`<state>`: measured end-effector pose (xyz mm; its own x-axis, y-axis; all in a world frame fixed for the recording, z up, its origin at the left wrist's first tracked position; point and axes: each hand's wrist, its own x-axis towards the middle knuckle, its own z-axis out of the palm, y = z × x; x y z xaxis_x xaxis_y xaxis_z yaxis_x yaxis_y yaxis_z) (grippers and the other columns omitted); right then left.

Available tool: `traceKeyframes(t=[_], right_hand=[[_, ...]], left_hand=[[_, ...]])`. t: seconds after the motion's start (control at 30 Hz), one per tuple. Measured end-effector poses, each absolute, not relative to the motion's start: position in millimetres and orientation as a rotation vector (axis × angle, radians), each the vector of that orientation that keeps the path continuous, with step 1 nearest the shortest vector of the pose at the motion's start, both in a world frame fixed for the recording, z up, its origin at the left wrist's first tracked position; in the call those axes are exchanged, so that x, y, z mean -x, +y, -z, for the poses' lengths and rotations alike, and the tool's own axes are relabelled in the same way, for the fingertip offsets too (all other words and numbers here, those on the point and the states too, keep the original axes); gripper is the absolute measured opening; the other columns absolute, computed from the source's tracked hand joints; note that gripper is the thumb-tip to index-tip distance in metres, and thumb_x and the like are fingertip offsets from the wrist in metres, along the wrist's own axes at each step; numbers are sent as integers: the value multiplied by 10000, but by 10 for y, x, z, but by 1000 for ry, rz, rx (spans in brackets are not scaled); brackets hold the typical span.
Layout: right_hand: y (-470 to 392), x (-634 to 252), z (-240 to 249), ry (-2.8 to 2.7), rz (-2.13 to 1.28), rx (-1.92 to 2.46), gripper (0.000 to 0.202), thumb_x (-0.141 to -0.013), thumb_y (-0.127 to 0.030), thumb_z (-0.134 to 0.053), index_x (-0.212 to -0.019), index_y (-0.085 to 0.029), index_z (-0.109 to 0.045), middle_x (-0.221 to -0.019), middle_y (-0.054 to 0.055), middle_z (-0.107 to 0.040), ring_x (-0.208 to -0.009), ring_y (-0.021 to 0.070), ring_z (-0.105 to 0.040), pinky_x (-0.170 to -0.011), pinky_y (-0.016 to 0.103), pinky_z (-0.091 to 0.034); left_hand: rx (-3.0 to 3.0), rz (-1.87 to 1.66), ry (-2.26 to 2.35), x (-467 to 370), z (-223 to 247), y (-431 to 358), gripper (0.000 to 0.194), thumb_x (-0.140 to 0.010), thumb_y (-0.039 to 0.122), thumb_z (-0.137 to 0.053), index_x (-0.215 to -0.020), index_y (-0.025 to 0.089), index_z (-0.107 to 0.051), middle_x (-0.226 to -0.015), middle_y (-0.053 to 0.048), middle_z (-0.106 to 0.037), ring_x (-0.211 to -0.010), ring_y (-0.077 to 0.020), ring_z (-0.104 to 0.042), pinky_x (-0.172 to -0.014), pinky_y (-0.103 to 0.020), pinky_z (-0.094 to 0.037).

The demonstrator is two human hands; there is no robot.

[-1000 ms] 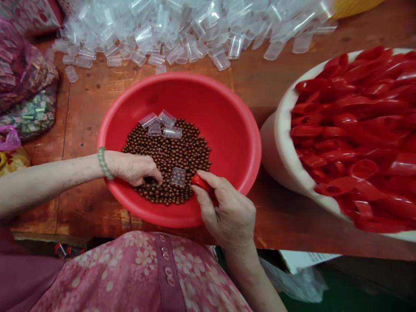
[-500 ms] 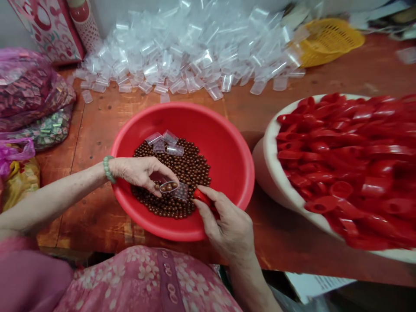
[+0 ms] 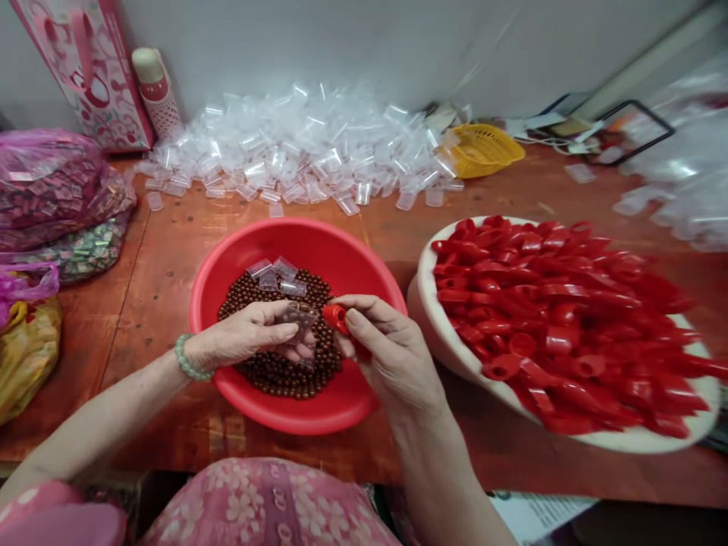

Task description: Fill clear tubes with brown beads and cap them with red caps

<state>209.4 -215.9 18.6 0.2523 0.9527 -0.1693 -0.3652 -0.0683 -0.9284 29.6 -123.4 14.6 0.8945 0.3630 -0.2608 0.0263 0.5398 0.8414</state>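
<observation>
Over the red basin (image 3: 364, 262), my left hand (image 3: 250, 334) pinches a clear plastic case (image 3: 301, 317) that looks dark with brown beads inside. My right hand (image 3: 387, 341) grips a small red plastic piece (image 3: 335, 317) with a round hole, its end close to the case's edge. Whether the two parts touch I cannot tell. Below them, many brown beads (image 3: 296, 387) cover the basin's floor. Several clear cases (image 3: 293, 288) lie on the beads towards the back.
A white tub (image 3: 424, 303) heaped with red plastic pieces (image 3: 546, 303) stands at the right. Behind the basin spreads a pile of clear cases (image 3: 296, 144) beside a yellow basket (image 3: 486, 152). Plastic bags (image 3: 51, 189), a bottle (image 3: 156, 91) and a patterned bag (image 3: 99, 83) are at left.
My left hand has turned the filled case, which now faces the red piece. The right hand has brought that piece up and tilted its hole into sight. The view has tipped upward.
</observation>
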Motion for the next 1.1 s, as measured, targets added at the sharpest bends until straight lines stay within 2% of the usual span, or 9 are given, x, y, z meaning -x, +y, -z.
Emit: traceKeyframes(t=[0.1,0.2,0.27,0.37,0.5,0.6,0.73,1.1], right_hand=[[-2091,-2040,-198,-640,-1249,1040,254,-716,-392,-784,-902,-239,-704,-557,-62,-508,-439,48,-411,-426,186,-306],[-2060,-2005,-165,-626,-1247,1022,340,-645,-386,-828,-913,-230,-687,-622,-59,-530,-449,38,-385,-426,188,-303],[-2061,-1995,-127,-665,-1227,1074,355,-628,-357,-832,-918,-222,-677,-652,-55,-552,-455,41,-378,-425,194,-303],[-2077,-1989,-62,-755,-1148,1149,295,-709,-365,-775,-941,-209,-683,-672,-36,-603,-489,61,-427,-457,207,-349],[-2092,-1965,-12,-822,-1025,1214,255,-815,-374,-700,-1006,-206,-686,-782,5,-696,-560,79,-509,-544,222,-436],[-2095,-1938,-25,-829,-972,1232,232,-816,-369,-711,-991,-218,-688,-779,1,-716,-607,85,-568,-601,217,-477],[-2076,-1924,-86,-866,-901,1232,187,-803,-357,-726,-944,-235,-715,-877,8,-740,-726,105,-641,-712,244,-521],[-2006,-1804,-205,-1105,-752,1288,190,-794,-282,-729,-981,-248,-735,-938,14,-744,-879,166,-694,-853,347,-562]], left_hand=[[-1038,-321,482,-293,-147,-1319,365,-832,408,-699,-1068,142,-616,-980,-82,-677,-889,-148,-656,-831,-281,-519],[-1157,-412,538,-288,-157,-1358,385,-827,440,-692,-1048,137,-604,-971,-66,-656,-872,-134,-633,-833,-272,-507],[-1214,-424,585,-275,-159,-1367,375,-832,460,-675,-996,132,-593,-910,-52,-644,-809,-124,-623,-778,-262,-508],[-1243,-334,570,-243,-160,-1369,372,-850,463,-650,-1003,131,-582,-851,-42,-635,-747,-119,-621,-704,-247,-502],[-1176,-408,513,-213,-182,-1379,365,-857,416,-655,-1096,147,-594,-928,-47,-635,-785,-119,-638,-743,-255,-516],[-1120,-481,509,-219,-200,-1409,348,-836,382,-689,-1075,142,-614,-950,-54,-642,-802,-120,-642,-784,-264,-520],[-1074,-495,552,-237,-202,-1471,345,-816,340,-718,-1071,135,-611,-948,-56,-652,-801,-115,-649,-766,-242,-517],[-977,-563,498,-271,-132,-1540,291,-788,320,-747,-978,134,-631,-862,-30,-642,-763,-106,-614,-765,-247,-510]])
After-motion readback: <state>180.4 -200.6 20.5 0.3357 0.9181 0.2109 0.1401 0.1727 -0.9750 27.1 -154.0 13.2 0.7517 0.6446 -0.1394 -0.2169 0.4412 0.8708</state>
